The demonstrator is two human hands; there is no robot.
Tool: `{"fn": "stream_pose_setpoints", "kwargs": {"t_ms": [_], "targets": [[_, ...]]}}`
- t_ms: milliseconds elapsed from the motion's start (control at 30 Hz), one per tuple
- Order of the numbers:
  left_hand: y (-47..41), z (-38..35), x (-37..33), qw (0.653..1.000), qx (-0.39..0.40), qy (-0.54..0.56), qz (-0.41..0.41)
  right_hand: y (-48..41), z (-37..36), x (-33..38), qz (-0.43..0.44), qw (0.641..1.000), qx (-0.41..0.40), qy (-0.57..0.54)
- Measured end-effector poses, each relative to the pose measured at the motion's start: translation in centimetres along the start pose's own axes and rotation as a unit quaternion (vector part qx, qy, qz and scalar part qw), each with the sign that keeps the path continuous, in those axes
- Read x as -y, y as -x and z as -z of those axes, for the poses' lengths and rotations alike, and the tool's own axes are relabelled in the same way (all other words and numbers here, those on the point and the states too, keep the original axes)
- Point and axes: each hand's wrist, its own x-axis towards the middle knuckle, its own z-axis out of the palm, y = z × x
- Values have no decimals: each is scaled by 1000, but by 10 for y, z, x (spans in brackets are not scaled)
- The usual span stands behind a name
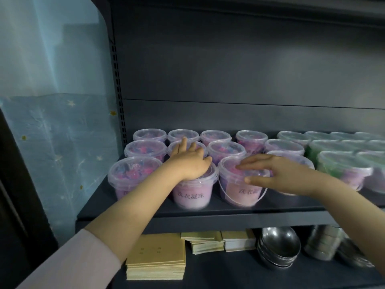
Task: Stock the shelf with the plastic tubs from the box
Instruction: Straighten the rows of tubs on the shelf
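Observation:
Several clear plastic tubs with pink and purple contents stand in rows on the dark shelf [145, 207]. My left hand [190, 161] lies flat on the lid of a front-row pink tub [192, 195], fingers stretched toward the tub behind it. My right hand [277, 174] rests on the neighbouring front tub [239, 192], fingers spread over its lid and thumb against its side. That tub has a white handle hanging down. The box is out of view.
Tubs with green contents [341, 170] fill the right part of the same shelf. On the shelf below lie stacks of tan cards [158, 259], stacked metal bowls [279, 247] and metal tins [323, 243]. A blue starred curtain [58, 132] hangs on the left.

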Motion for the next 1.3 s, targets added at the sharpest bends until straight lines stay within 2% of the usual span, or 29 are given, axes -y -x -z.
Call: {"fn": "stream_pose_setpoints", "kwargs": {"t_ms": [100,233,300,367,533,667,1100,1300], "targets": [[6,2,0,998,-45,41,-18,0,-1,4,-14,1000,-8,1],[10,19,4,975,-190,116,-16,8,10,-2,-15,998,-57,23],[11,29,-4,963,-248,99,-33,17,22,-15,-20,996,-87,32],[15,35,-27,958,-264,88,-63,27,34,-38,-29,993,-100,54],[8,9,-97,983,-118,121,-66,48,39,-101,-92,990,-85,57],[-1,-15,-113,1000,-18,13,8,52,36,-124,-72,993,-94,27],[3,-25,-116,999,-31,-9,35,65,33,-116,-11,990,-124,-61],[3,-25,-116,999,-23,-18,34,67,28,-106,-32,986,-144,-80]]}}
